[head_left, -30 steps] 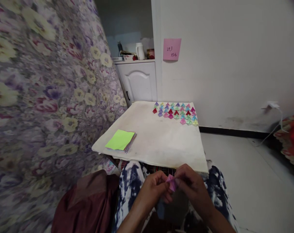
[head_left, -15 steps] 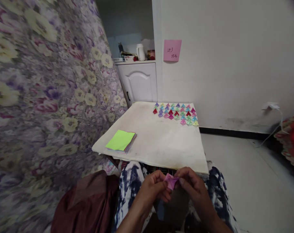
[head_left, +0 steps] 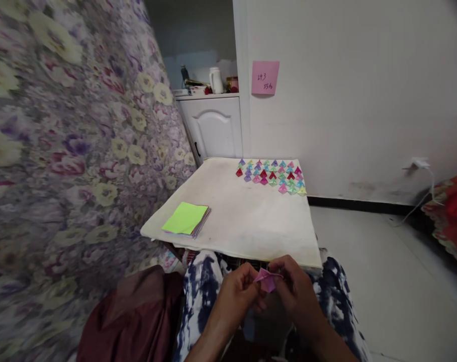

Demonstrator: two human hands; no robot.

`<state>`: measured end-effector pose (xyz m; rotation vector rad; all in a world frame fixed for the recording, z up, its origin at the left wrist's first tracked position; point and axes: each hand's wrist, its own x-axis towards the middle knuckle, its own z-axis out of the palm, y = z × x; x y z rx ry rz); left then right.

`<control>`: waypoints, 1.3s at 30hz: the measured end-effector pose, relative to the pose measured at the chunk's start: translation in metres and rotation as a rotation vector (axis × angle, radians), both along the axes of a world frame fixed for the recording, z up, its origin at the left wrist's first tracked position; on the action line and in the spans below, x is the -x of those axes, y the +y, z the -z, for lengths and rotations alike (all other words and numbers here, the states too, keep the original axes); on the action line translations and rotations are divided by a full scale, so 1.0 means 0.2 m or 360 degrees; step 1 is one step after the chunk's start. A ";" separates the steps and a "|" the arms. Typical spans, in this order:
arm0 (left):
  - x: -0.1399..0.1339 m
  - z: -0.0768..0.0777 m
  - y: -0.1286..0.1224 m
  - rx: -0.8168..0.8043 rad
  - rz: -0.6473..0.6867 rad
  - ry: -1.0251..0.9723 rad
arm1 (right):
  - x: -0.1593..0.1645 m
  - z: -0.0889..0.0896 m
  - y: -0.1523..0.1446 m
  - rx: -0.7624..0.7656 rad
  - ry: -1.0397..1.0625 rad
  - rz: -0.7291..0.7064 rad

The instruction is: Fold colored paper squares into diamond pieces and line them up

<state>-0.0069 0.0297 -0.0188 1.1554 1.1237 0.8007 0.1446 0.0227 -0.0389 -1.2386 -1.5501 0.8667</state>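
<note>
A small folded pink paper (head_left: 267, 280) is held above my lap, just in front of the table's near edge. My left hand (head_left: 240, 290) pinches its left side between thumb and fingers. On the other side, my right hand (head_left: 293, 282) grips the paper's right corner, and its fingers partly hide that end. Folded paper pieces (head_left: 272, 176) in many colours lie in overlapping rows at the far right of the table. A stack of square paper (head_left: 186, 218), bright green on top, rests at the table's left front.
The table (head_left: 247, 221) has a cream cover. A floral curtain (head_left: 81, 166) hangs close on the left, above a maroon cloth (head_left: 133, 317). Behind stands a white cabinet (head_left: 216, 128) with a jug (head_left: 215, 80). A pink note (head_left: 265, 78) is on the wall.
My right hand's fingers have shifted on the pink paper, whose right corner now looks more folded. The whole view has moved slightly. Both hands still hold the paper.
</note>
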 end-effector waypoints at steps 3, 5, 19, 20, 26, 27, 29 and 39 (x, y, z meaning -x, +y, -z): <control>-0.01 0.00 0.00 -0.0012 -0.0002 0.0019 | 0.00 0.00 0.00 -0.0029 -0.0062 0.0010; -0.02 0.00 -0.01 -0.0022 -0.0006 0.0039 | 0.00 0.00 0.00 -0.0040 -0.0075 0.0032; -0.01 0.00 -0.02 -0.0220 0.0010 0.0297 | -0.02 0.02 -0.01 -0.0389 -0.0206 0.0021; -0.01 0.00 -0.03 -0.0247 0.0014 0.0332 | -0.02 0.03 -0.01 -0.0391 -0.0233 0.0004; 0.00 -0.01 -0.04 -0.0344 0.0008 0.0439 | -0.02 0.02 -0.03 -0.0391 -0.0297 -0.0084; 0.00 -0.01 -0.04 -0.0333 0.0007 0.0427 | -0.02 0.01 -0.03 -0.0392 -0.0298 -0.0093; 0.00 0.00 -0.04 -0.0305 0.0006 0.0375 | -0.02 0.00 -0.03 -0.0387 -0.0301 -0.0122; 0.00 0.03 -0.02 -0.0275 0.0000 0.0116 | 0.00 0.04 -0.01 -0.0427 -0.0230 -0.0158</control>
